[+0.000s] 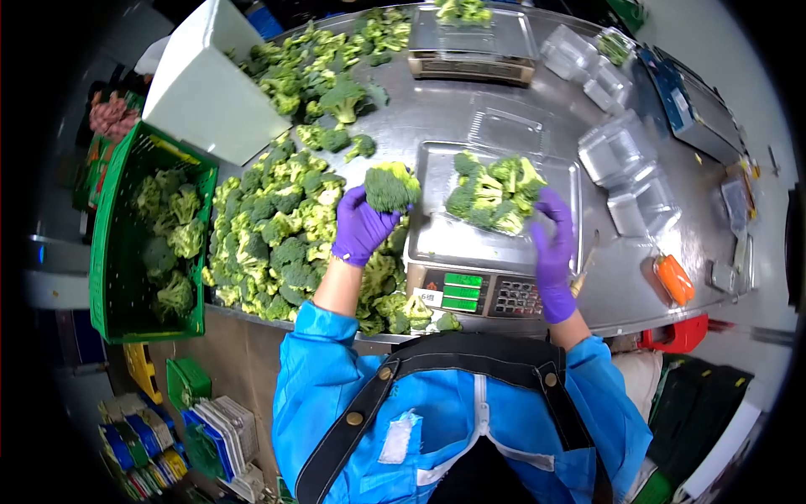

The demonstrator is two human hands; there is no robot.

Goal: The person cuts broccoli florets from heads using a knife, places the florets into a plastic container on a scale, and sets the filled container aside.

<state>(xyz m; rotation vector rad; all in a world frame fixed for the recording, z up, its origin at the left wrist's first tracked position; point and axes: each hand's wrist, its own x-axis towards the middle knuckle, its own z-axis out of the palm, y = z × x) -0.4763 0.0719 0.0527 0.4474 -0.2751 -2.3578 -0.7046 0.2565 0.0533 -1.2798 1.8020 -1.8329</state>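
Observation:
My left hand, in a purple glove, holds a broccoli floret above the left edge of a digital scale. On the scale's steel pan sits a clear container filled with broccoli pieces. My right hand, also gloved in purple, touches the right side of that filled container, fingers on its edge. A big heap of loose broccoli lies on the steel table just left of the scale.
A green crate holding broccoli hangs off the table's left side, beside a white foam box. A second scale stands at the back. Empty clear containers pile up at the right, with an orange-handled tool near the front edge.

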